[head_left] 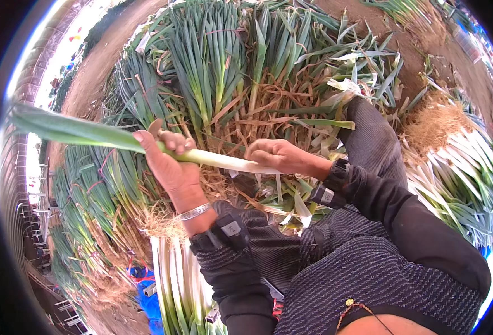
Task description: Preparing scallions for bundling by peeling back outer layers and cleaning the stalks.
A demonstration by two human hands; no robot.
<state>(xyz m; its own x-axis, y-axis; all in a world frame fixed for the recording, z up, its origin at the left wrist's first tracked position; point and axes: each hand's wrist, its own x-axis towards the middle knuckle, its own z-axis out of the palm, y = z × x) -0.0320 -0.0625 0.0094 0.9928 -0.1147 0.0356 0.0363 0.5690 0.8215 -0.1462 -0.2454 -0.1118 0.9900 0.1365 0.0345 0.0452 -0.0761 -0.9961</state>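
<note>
Leek (218, 159) in both hands (171, 170)

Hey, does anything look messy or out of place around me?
Yes: withered brown leaves lie tangled by the leek bundles, and loose green leaves sprawl toward the upper right, unlike those neater bundles. The leek in your left hand seems undamaged where visible.

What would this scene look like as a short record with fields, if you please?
Left hand: wrapped around a long green-and-white stalk
Right hand: curled at its white end
Stalk direction: leaves leftward, white end rightward
Ahead: leafy green bundles, dry brown leaves
Right side: pile of white-stemmed stalks
Left wrist: silver bracelet
</note>
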